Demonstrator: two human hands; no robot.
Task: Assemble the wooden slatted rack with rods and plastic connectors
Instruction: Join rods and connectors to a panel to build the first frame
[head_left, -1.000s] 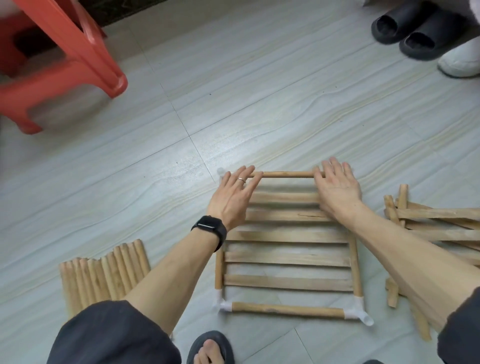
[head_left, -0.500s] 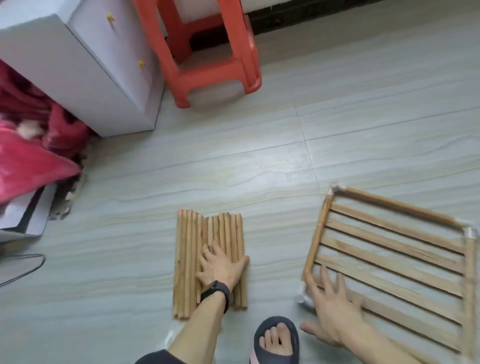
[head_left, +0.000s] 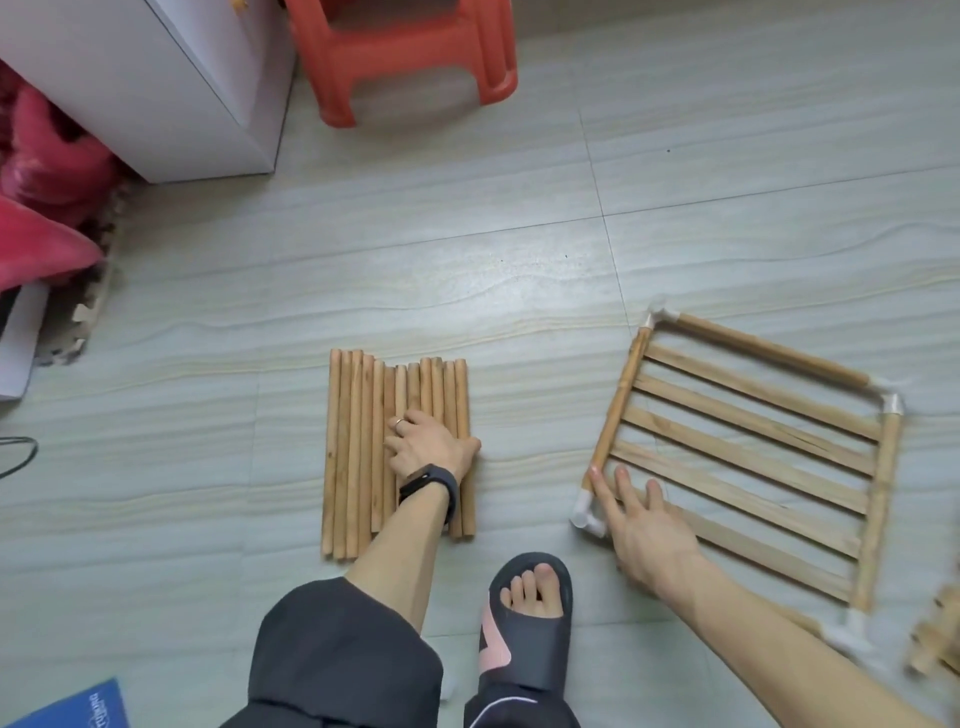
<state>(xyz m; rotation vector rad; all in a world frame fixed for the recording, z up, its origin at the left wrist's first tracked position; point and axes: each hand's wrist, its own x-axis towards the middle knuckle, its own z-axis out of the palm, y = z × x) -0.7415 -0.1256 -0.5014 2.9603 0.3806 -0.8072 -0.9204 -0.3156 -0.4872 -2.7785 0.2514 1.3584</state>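
The near edge of the square wooden slatted rack (head_left: 753, 447) is hidden under the right forearm, and its near-right white plastic connector (head_left: 847, 631) is blurred; a heap of loose wooden pieces (head_left: 932, 649), far right of the row of round wooden rods (head_left: 353, 452), is cut off by the frame edge and hard to make out; a blue printed sheet (head_left: 78, 706), near-left of the rods, is also cut off. The left hand (head_left: 431, 447) lies on the rods with bent fingers and the thumb spread over the outermost ones; it may be pinching one rod, but I cannot tell. The right hand (head_left: 644, 530), right of the rods, rests with straight, spread fingers on the rack's near-left corner beside another white connector (head_left: 584, 512). Everything lies on a pale grey tiled floor (head_left: 467, 260); beyond the rods stands a red plastic stool (head_left: 415, 57); beyond and left, a white cabinet (head_left: 156, 78) and red fabric (head_left: 47, 208).
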